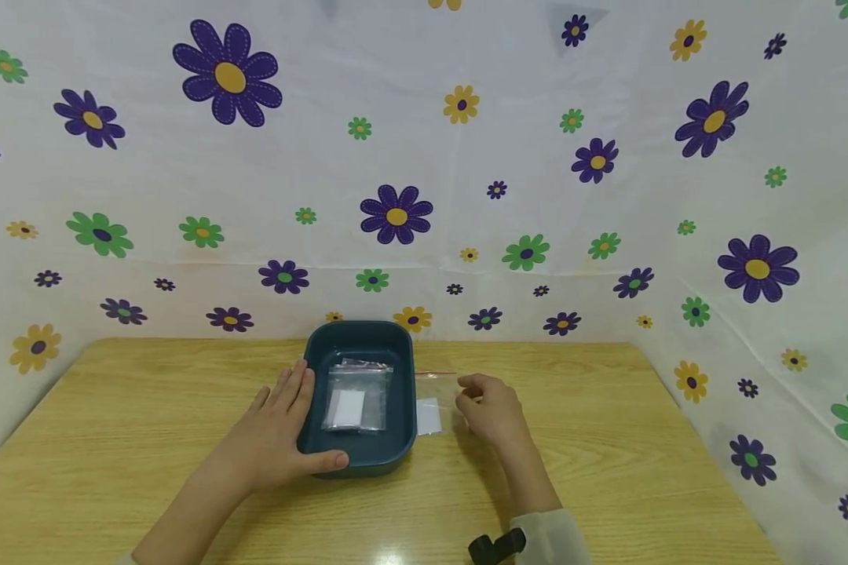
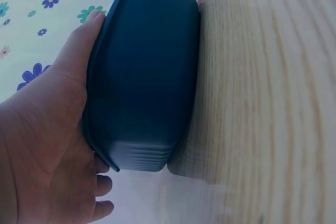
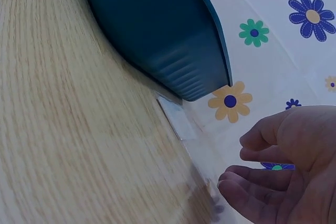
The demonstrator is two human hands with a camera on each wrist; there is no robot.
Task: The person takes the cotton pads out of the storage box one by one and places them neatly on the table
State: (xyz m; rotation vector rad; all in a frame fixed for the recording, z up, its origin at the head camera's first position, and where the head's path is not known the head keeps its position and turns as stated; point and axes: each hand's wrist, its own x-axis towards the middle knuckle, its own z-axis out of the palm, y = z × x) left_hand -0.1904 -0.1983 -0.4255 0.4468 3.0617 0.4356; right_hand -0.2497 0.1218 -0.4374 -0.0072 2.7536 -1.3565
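A dark teal plastic bin (image 1: 394,439) stands on the table, holding several clear zip bags (image 1: 374,400) with white labels. My left hand (image 1: 272,435) rests on its left side, fingers straight along the rim and thumb across the near corner. In the left wrist view, the palm faces the bin's outer wall (image 2: 144,72). Another clear zip bag (image 1: 429,416), with a red line at its top and a white patch, lies flat right of the bin. Close to its right edge is my right hand (image 1: 491,408), fingers loosely bent. The right wrist view shows nothing between thumb and fingers (image 3: 252,184).
The wooden table (image 1: 148,392) reaches out on both sides of the bin. Behind and to the right hangs a white cloth (image 1: 311,157) printed with flowers. A black wrist strap (image 1: 497,546) is at the right sleeve.
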